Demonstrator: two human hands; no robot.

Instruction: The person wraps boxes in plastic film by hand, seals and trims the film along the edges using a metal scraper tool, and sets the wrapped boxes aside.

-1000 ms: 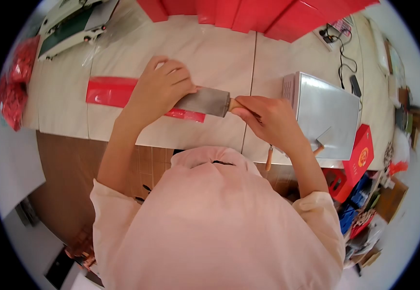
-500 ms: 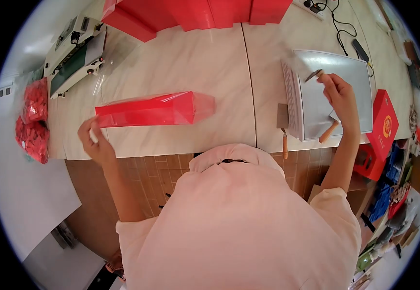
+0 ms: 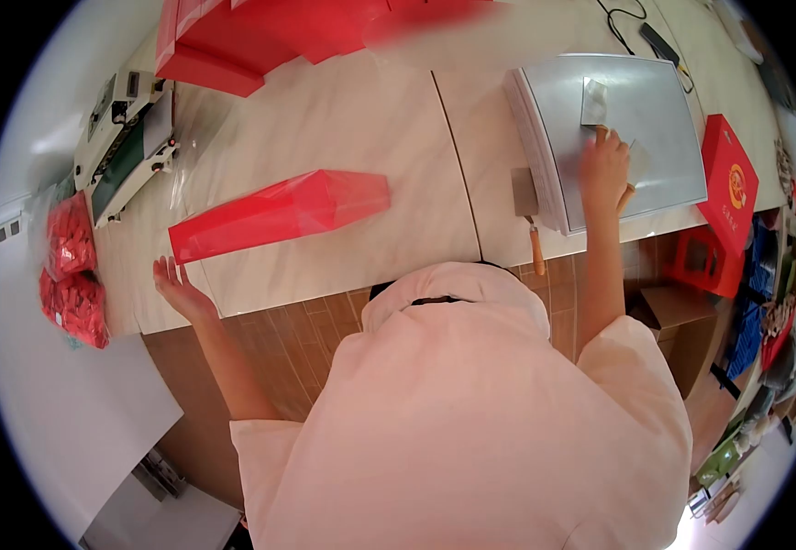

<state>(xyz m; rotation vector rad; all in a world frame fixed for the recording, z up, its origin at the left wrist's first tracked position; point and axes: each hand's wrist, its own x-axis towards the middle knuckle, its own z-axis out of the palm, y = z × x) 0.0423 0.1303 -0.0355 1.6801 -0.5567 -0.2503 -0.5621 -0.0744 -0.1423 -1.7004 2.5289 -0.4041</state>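
A long red box (image 3: 260, 218) in clear film lies slanted on the table, the film gathered loosely past its right end. My left hand (image 3: 187, 295) is just below the box's left end, fingers stretched out and holding nothing. On the silver metal plate (image 3: 636, 101) my right hand (image 3: 605, 174) grips the handle of a scraper (image 3: 593, 101), its blade lying on the plate. A second scraper (image 3: 625, 200), with a wooden handle, lies partly behind that hand. Beside the plate's left side, a third scraper (image 3: 524, 192) sticks its handle over the table edge.
Several red boxes (image 3: 260, 46) stand at the back left. A white machine with a green bed (image 3: 127, 147) is at the left, near bags of red pieces (image 3: 72, 284). A red box with a gold emblem (image 3: 728, 183) sits right of the plate, a red stool (image 3: 702, 261) below.
My right hand has brought the scraper down onto the metal plate. My left hand has opened and come away from the box's end. The view has shifted, and the box is more slanted.
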